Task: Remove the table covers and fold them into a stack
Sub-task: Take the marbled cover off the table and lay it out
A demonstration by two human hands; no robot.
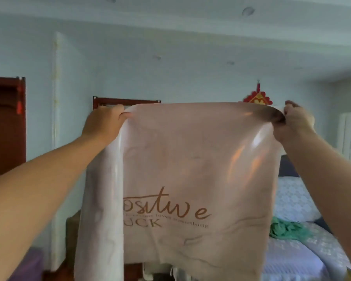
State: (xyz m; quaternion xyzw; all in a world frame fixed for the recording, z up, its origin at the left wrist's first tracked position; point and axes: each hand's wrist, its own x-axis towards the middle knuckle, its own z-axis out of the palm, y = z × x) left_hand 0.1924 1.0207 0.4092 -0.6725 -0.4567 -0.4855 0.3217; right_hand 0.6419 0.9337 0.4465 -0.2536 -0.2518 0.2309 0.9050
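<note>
A glossy pale pink table cover (193, 169) with brown lettering hangs upright in front of me, held up high at arm's length. My left hand (104, 122) pinches its top left corner and my right hand (296, 120) pinches its top right corner. The cover's left side is folded back, showing a whitish strip (101, 209) that hangs lower. The bottom edge drops out of sight behind the lower frame. The table is hidden by the cover.
A bed (298, 203) with a pale patterned quilt and a green cloth (284, 228) lies at the right. Dark red door frames (6, 126) stand at the left wall. A purple object (28, 266) sits at the lower left.
</note>
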